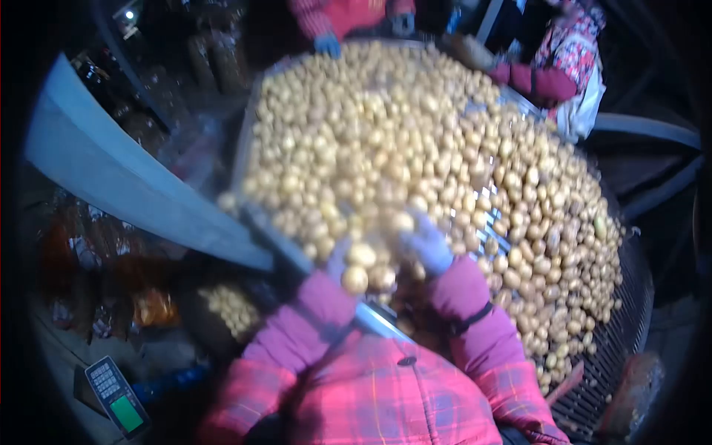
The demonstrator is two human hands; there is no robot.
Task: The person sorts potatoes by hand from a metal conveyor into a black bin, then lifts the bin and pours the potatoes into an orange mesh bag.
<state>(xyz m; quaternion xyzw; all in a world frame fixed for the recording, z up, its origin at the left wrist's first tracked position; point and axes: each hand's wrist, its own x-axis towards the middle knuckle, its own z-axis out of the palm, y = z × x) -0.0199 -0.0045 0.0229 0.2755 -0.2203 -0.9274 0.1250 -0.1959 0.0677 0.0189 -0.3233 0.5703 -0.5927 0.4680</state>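
Both my hands wear light purple-grey gloves and are among potatoes at the near edge of a large heap. My left hand is beside several potatoes, its fingers mostly hidden behind them. My right hand reaches in from the right, next to a pale potato; motion blur smears its fingers. Between the hands lie more potatoes, close to the metal rim in front of my body.
Across the heap stands a person in red with a blue-gloved hand. Another person's maroon sleeve reaches in at the upper right. A wide metal chute runs along the left. A device with a green screen sits lower left.
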